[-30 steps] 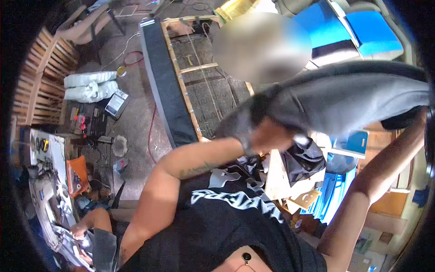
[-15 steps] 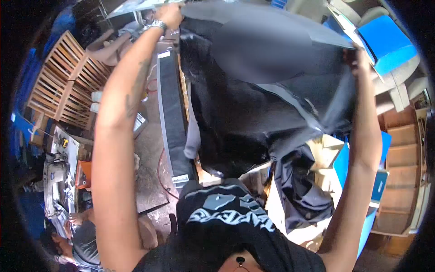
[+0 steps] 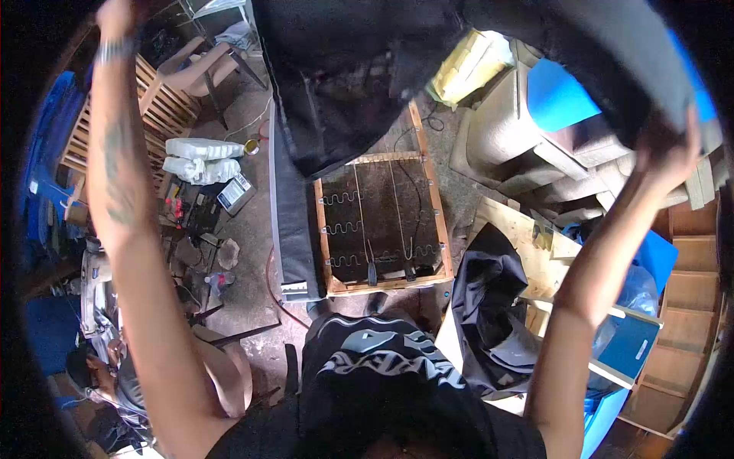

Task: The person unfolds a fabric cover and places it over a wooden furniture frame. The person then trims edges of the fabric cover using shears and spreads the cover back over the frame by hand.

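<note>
A large sheet of black fabric (image 3: 329,99) is raised high and spread across the upper part of the view. On the right, my right hand (image 3: 669,149) is closed on its edge, beside a lighter grey part of the cloth. My left hand (image 3: 117,21) is up at the top left corner, partly cut off by the picture's edge, and whether cloth is in its fingers cannot be seen. Below the sheet stands a wooden seat frame (image 3: 437,199) with zigzag springs and straps. A long black panel (image 3: 297,222) with a grey edge lies along the frame's left side.
Crumpled black cloth (image 3: 489,306) lies over boards at right. Beyond are beige upholstered pieces (image 3: 497,130) and wooden shelving (image 3: 688,306). White wrapped bundles (image 3: 200,158), a slatted wooden piece (image 3: 164,107) and a red hose (image 3: 277,294) lie left. Another person (image 3: 130,371) is at lower left.
Both hands have spread farther apart, the left toward the top left corner, the right outward. The black sheet has lifted off the wooden frame, uncovering its springs.
</note>
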Demonstrator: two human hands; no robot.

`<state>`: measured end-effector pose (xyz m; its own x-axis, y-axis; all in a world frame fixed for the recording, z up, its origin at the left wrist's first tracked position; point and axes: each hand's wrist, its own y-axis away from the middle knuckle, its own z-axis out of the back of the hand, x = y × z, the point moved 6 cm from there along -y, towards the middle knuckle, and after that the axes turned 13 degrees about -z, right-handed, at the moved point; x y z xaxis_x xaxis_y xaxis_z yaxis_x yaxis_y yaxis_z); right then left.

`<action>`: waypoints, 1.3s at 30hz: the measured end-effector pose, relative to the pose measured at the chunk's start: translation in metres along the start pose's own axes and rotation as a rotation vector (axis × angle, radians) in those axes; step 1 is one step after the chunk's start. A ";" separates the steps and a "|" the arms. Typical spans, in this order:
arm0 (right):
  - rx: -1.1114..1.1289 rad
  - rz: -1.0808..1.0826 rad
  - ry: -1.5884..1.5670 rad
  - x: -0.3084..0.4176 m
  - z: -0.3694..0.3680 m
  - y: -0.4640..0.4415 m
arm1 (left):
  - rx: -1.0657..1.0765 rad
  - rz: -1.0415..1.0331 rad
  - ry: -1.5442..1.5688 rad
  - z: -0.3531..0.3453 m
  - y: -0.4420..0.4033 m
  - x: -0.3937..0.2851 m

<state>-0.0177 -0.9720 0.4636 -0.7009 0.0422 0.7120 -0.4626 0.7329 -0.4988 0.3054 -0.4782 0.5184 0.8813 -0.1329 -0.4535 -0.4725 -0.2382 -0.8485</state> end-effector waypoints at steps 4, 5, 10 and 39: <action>-0.245 -0.454 0.101 -0.107 0.097 0.137 | 0.473 0.015 -0.199 0.075 0.136 0.027; -0.284 -0.564 0.089 -0.134 0.117 0.173 | 0.686 -0.029 -0.263 0.076 0.184 0.023; -0.385 -0.991 0.314 -0.287 0.231 0.323 | 0.978 0.369 -0.352 0.151 0.400 0.098; 0.059 -1.685 -0.022 -0.359 0.145 0.560 | 1.173 0.583 -0.515 0.071 0.695 0.003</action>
<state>-0.1036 -0.6754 -0.1436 0.5532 -0.7150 0.4276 -0.6690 -0.0754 0.7394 -0.0199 -0.5755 -0.0917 0.5864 0.4905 -0.6447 -0.7118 0.6918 -0.1212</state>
